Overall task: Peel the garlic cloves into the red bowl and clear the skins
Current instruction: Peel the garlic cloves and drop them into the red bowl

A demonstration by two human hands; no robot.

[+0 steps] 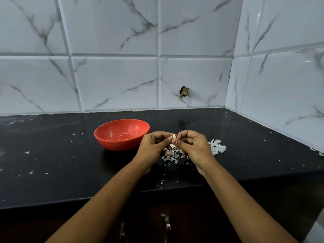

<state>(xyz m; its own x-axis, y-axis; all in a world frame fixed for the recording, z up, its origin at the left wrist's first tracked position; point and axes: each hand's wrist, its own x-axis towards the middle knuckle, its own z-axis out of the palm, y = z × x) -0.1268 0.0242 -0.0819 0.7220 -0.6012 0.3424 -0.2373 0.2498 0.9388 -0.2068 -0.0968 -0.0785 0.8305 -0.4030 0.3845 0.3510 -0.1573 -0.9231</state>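
The round red plastic bowl (119, 144) sits on the left, just beside the left hand (154, 146). Its curled fingers and those of the right hand (194, 146) pinch a small pale garlic clove (174, 136) between them. Best to hold the clove steady, strip it over the papery white skins (171, 156) below, then drop it left into the bowl.

both hands meet over the black counter (52, 163), left hand (154, 146) and right hand (194, 146) pinching one garlic clove (174, 136) between their fingertips. skins (171, 155) lie heaped beneath them, more skins (217, 146) just right. the red bowl (121, 134) sits left, near the left hand.
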